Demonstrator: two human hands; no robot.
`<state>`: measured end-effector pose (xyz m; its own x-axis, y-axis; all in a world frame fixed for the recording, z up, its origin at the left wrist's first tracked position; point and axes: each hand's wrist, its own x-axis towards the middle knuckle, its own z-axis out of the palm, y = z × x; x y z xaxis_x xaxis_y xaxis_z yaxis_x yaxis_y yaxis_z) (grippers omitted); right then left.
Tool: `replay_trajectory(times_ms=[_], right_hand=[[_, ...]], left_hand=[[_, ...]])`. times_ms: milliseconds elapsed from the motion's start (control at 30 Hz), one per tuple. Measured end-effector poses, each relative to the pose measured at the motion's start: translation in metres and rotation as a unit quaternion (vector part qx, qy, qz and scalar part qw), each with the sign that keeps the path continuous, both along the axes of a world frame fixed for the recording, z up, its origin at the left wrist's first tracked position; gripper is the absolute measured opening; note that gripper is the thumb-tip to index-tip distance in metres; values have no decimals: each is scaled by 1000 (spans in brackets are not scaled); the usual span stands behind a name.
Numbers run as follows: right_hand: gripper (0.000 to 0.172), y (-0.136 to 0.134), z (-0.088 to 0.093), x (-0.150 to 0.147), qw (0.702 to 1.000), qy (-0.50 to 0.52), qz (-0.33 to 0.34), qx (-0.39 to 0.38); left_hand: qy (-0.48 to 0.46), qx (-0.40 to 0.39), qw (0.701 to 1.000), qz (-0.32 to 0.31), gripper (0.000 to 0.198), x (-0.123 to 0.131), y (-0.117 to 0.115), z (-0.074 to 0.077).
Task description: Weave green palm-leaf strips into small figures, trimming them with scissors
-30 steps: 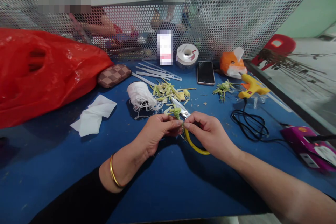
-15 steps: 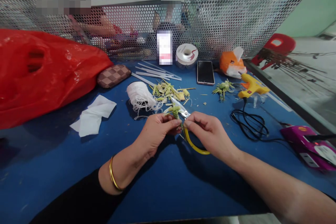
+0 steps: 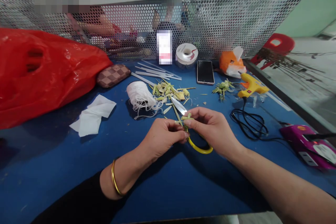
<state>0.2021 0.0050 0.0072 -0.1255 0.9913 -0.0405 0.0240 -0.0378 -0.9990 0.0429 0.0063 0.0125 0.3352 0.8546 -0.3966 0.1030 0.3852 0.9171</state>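
Note:
A small piece of folded pale-green leaf strips (image 3: 187, 116) is between my two hands. My left hand (image 3: 164, 134) is closed in a pinch at its lower left side. My right hand (image 3: 210, 126) grips it from the right, with thumb and fingers closed on it. Beneath both hands are yellow-handled scissors (image 3: 179, 105), blades pointing away; their middle is hidden by my fingers. Beyond the blades lies a heap of green and yellow leaf scraps (image 3: 168, 90). Left of the heap rests a roll of white string (image 3: 140, 94) with loose strands.
Folded tissue (image 3: 90, 120), a checked pouch (image 3: 114, 76) and a red plastic bag (image 3: 52, 73) lie left. White strips (image 3: 152, 71), a ribbon spool (image 3: 186, 55) and a phone (image 3: 205, 72) sit behind. At right are a yellow glue gun (image 3: 252, 85) and a purple power strip (image 3: 308, 145).
Both hands have shifted slightly right with the leaf piece. It has passed from mainly my left fingers into my right fingers, and is turned differently.

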Motion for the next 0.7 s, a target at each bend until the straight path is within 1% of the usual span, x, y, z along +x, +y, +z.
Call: replay_trajectory(times_ms=[67, 133, 233, 300, 367, 467, 567, 700], right_hand=[[23, 0, -1, -1, 1000, 2, -9, -16], [21, -1, 0, -2, 1000, -1, -3, -20], [15, -3, 2, -3, 999, -35, 0, 18], [14, -4, 2, -3, 999, -48, -1, 24], [17, -3, 2, -3, 999, -32, 0, -2], [21, -2, 0, -1, 999, -6, -7, -32], [22, -1, -1, -1, 999, -5, -10, -30], [24, -1, -1, -3, 999, -13, -4, -30]], left_hand=[[24, 31, 999, -12, 15, -2, 1, -2], [58, 74, 995, -39, 17, -4, 1, -4], [86, 100, 988, -77, 17, -8, 2, -4], [79, 92, 988, -91, 19, -9, 2, -3], [67, 82, 990, -96, 20, -9, 4, -2], [60, 57, 994, -75, 15, -9, 7, -2], [53, 40, 996, -59, 11, -9, 9, -1], [31, 37, 994, -96, 15, -9, 9, 1]])
